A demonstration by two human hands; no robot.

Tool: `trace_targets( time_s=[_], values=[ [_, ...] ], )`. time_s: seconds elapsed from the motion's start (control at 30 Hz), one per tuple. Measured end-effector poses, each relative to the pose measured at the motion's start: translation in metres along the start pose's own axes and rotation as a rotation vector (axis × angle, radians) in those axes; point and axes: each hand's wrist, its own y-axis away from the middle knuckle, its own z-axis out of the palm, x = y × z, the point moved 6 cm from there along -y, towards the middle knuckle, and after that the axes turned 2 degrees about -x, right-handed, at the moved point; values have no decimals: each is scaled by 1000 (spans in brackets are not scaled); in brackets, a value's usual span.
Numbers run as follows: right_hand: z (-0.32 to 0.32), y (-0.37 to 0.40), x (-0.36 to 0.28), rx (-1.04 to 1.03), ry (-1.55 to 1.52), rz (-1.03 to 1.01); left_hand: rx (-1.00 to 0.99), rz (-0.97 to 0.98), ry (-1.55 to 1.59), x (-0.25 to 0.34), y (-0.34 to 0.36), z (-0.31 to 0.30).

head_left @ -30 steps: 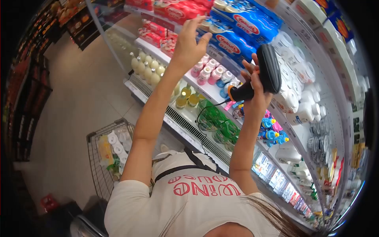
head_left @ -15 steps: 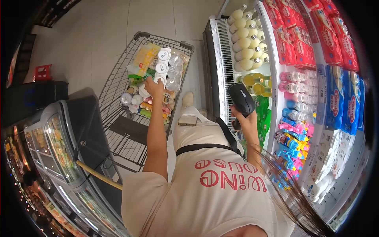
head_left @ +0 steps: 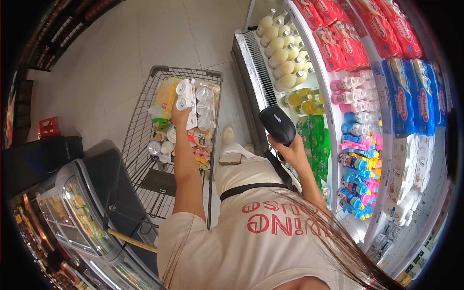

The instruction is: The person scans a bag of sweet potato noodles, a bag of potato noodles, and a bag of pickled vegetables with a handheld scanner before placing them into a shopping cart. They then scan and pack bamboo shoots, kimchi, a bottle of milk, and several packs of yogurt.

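My left hand [head_left: 181,117] is closed on a pack of white-lidded containers [head_left: 183,103] over the wire shopping cart [head_left: 126,140]. Beside that pack lie clear-lidded round containers [head_left: 204,106] and a yellow packet [head_left: 165,96]. Jars [head_left: 154,148] and small bottles sit nearer me in the cart. On the other side, my right hand [head_left: 291,152] is wrapped round the handle of a black handheld scanner [head_left: 278,125], held up near the shelf edge. Part of its handle is hidden by my fingers.
Bottles of pale drink [head_left: 285,58] stand on the cooler shelf at right, with red packs [head_left: 333,48] and blue packs [head_left: 403,96] further right. A glass-fronted display case [head_left: 82,208] is at lower left. A red stool [head_left: 48,127] stands at far left.
My left hand has closed on the white-lidded pack, which is now lifted and tilted. The scanner and my right hand have shifted slightly left and down in view, and the view itself has moved.
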Motion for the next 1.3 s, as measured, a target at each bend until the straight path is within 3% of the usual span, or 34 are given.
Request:
trace_targets(
  time_s=[0.07,0.17,0.33,0.43,0.5,0.53,0.63,0.83,0.87,0.97,1.07,1.17,1.3],
  values=[
    [-6,1,3,-3,-14,9,-123,61,434,2,0,-6],
    [-10,2,5,-31,-45,65,-301,-78,846,85,66,-33],
    [-15,8,-31,-34,-44,28,-462,53,1089,204,151,-42],
    [-20,16,-64,33,29,-140,-573,99,1221,230,169,-18],
    [-26,23,-71,20,60,-135,-657,112,1346,256,180,-1],
    [-29,27,-75,24,67,-146,-575,107,1358,268,182,8],
    [-39,40,-86,49,36,-159,-1131,240,1562,344,225,32],
    [-52,62,-91,38,-159,-139,-1719,-11,1832,390,261,62],
    [-56,64,-94,35,-141,-173,-1761,-54,1823,396,268,61],
    [-65,71,-99,31,-160,-210,-1612,-50,1858,404,271,78],
    [-69,77,-104,-77,-175,-177,-1710,59,1785,415,282,78],
    [-74,78,-120,-81,257,-382,-1745,53,1712,420,288,81],
    [-70,72,-131,-153,362,-424,-1754,-73,1622,418,294,90]
  ],
)
